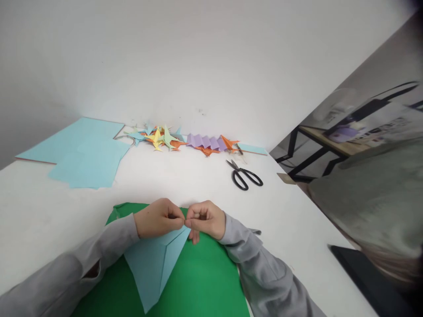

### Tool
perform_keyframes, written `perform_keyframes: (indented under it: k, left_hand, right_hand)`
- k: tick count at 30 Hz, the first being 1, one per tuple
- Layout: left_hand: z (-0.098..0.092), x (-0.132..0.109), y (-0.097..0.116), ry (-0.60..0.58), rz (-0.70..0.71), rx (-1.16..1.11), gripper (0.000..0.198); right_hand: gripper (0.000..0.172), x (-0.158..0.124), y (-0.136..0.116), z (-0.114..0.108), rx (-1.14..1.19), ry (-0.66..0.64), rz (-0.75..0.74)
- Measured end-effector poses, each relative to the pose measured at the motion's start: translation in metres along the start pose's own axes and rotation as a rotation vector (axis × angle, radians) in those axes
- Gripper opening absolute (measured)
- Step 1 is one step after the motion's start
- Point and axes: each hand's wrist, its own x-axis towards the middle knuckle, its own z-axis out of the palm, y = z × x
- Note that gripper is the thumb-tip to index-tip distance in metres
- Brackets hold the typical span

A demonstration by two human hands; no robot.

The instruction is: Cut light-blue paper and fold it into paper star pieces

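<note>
A partly folded sheet of light blue paper (148, 259) is held over a green mat (201, 277), with creases running down toward its lower point. My left hand (160, 219) pinches the paper's upper right corner between thumb and finger. Right beside it, my right hand (206, 220) grips the same corner, the fingertips of both hands meeting there. The very tip of the corner is hidden by the fingers.
Black-handled scissors (244, 174) lie beyond my right hand. Light blue sheets (89, 154) are at the back left. Folded paper cranes (161, 137) and a pleated purple strip (206, 141) lie along the wall. A dark flat object (360, 275) sits at the right edge.
</note>
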Motion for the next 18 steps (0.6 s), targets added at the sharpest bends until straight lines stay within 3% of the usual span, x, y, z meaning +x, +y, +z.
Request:
perform_keyframes:
  k: [18]
  left_hand:
    - [-0.0039, 0.0037, -0.0021, 0.141, 0.002, -0.095, 0.031]
  right_hand:
    - [0.033, 0.0074, -0.0054, -0.0096, 0.093, 0.232, -0.184]
